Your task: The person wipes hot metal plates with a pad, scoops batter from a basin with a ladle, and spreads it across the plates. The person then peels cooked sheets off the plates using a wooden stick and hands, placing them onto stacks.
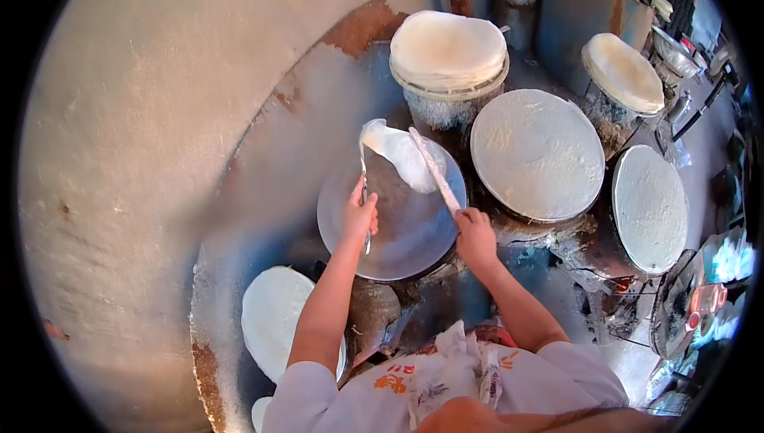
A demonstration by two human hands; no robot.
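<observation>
My left hand is closed around the thin handle of a ladle, its bowl end over the far rim of a round dark griddle. White batter stretches from the ladle's end onto the griddle's far part. My right hand grips a flat, batter-coated wooden stick, whose tip lies at the batter's upper right edge. Most of the griddle's surface is bare and grey.
Right of me, round griddles carry pale batter sheets. A stack of flatbreads tops a bucket behind, another stack stands farther right. One more batter-covered griddle is lower left. A wall curves along the left.
</observation>
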